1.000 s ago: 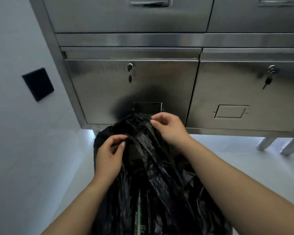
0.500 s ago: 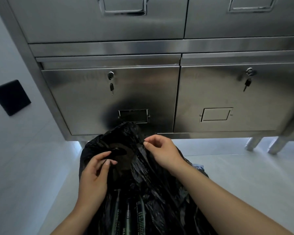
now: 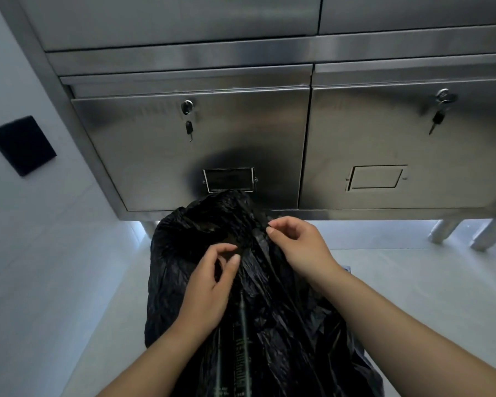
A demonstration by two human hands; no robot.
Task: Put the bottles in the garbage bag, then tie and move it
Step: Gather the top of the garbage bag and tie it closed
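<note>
A black plastic garbage bag (image 3: 272, 319) stands on the pale floor in front of me, its crumpled top rising toward the cabinet. My left hand (image 3: 209, 285) pinches the bag's upper plastic between thumb and fingers, just left of the middle. My right hand (image 3: 298, 247) pinches a fold of the bag's top slightly higher and to the right. Green printed lines run down the bag's front. No bottle shows; the bag's inside is hidden.
A stainless steel cabinet (image 3: 241, 133) with locked doors and hanging keys (image 3: 189, 130) stands right behind the bag on metal legs (image 3: 441, 230). A white wall with a black plate (image 3: 20, 144) closes the left side. Pale floor (image 3: 427, 296) lies to the right.
Both hands dropped a little and came closer together on the bag's top; my left hand shifted right along the plastic. The view swung, so the cabinet shifted in frame.
</note>
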